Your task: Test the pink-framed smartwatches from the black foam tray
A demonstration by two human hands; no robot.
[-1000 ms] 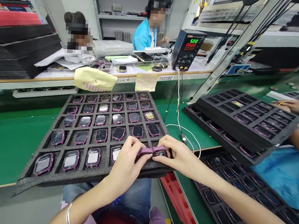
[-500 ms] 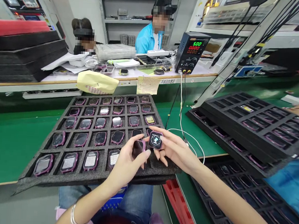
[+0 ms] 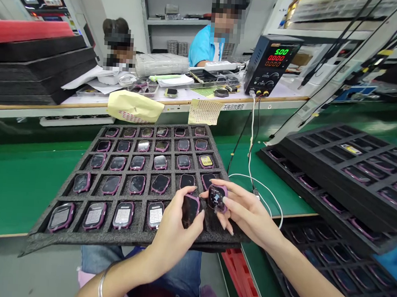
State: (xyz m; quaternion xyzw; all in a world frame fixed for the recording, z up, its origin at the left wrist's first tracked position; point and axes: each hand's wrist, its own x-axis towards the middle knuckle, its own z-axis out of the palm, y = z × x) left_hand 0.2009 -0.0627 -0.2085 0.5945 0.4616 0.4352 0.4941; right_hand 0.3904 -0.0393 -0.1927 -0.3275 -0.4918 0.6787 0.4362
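A black foam tray [image 3: 119, 241] with rows of purple-rimmed smartwatches lies before me, its near edge over my lap. Above its front right part, my left hand [image 3: 176, 228] holds a dark-screened watch [image 3: 190, 210] between thumb and fingers. Close beside it, my right hand [image 3: 245, 209] grips a second watch [image 3: 217, 198], whose screen shows a faint lit face. Several watches in the front row show white screens, such as this lit watch [image 3: 123, 214]. At the tray's right side, one watch [image 3: 205, 161] has a yellow clock display.
More watch trays [image 3: 336, 152] are stacked at the right. A power supply [image 3: 270, 68] stands on the back shelf, with a white cable [image 3: 251, 143] hanging down. Black foam blocks [image 3: 31, 75] are piled at the left. Two people sit behind the shelf.
The view has shifted, so most things sit further right or left of before. The right-hand watch has tilted and its screen looks dimmer. The left-hand watch's dark screen shows more fully.
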